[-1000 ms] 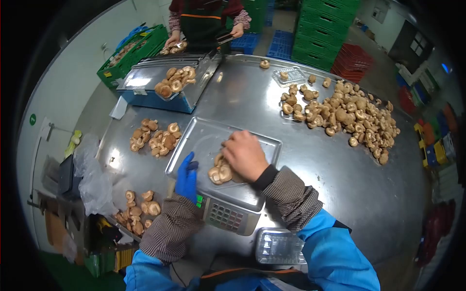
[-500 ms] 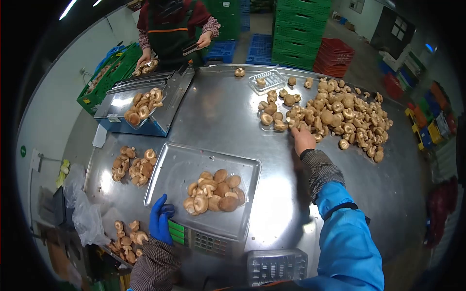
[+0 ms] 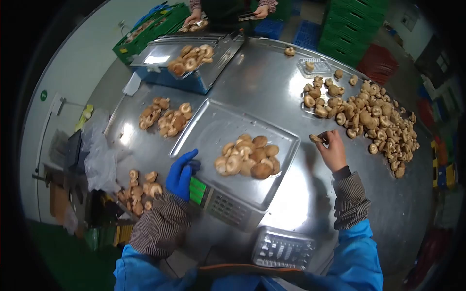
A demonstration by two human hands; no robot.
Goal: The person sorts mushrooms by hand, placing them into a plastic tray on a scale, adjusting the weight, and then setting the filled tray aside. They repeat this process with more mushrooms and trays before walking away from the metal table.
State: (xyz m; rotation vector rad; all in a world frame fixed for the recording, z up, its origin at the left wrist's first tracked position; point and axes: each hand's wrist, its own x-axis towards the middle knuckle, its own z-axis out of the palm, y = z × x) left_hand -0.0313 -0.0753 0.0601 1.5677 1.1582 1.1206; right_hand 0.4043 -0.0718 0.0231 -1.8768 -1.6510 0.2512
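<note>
A single shiitake mushroom (image 3: 316,138) is pinched between the thumb and fingers of my right hand (image 3: 333,153), which is bare and above the steel table right of the scale. My left hand (image 3: 180,178), in a blue glove, is by the near left corner of the scale's metal tray (image 3: 206,131). Its fingers are apart and hold nothing. On that tray sits a heap of shiitake mushrooms (image 3: 247,157), with a clear container edge faintly showing around it. The scale's keypad (image 3: 227,209) and green display (image 3: 197,190) face me.
A large mushroom pile (image 3: 378,116) covers the far right, beside a partly filled clear tray (image 3: 315,104). Nested clear trays (image 3: 284,250) lie near me. Mushroom portions (image 3: 172,121) lie left of the scale. Across the table, a co-worker's hands (image 3: 194,18) are near a machine (image 3: 170,80).
My right hand has drawn back from the mushroom pile toward the scale, now with a mushroom in its fingers. The whole view has shifted; my left hand stays beside the scale tray.
</note>
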